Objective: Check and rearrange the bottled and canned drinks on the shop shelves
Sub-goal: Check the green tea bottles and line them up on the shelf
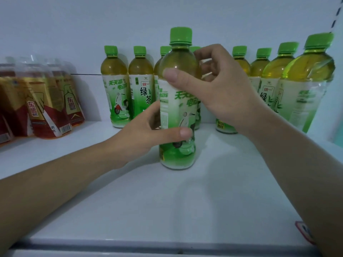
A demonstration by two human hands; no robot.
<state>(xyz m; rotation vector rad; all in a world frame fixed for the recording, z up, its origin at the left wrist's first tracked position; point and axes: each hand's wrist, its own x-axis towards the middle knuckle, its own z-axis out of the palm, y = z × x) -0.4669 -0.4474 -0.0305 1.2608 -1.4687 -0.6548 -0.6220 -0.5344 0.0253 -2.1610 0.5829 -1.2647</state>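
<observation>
You have the green tea bottle (178,108) at frame centre, upright, base apparently down on the white shelf (167,201), well forward of the back row (115,86). Your left hand (141,134) wraps the lower label, thumb across the front, fingers hidden behind. Your right hand (219,93) grips the shoulder under the green cap (181,37), thumb in front, fingers curled round the back. Risks: your right-hand fingers sit just beside the row bottles behind, so a push back or a twist likely clips one and starts a domino along the row. The label looks slick; turn the bottle fast to face it and it may slip or tip. Pull it toward you and only open shelf runs down to the front edge (148,243) at the bottom of frame, so a drop-off is possible. The red and gold bottles (50,108) at left look far enough away to be safe.
</observation>
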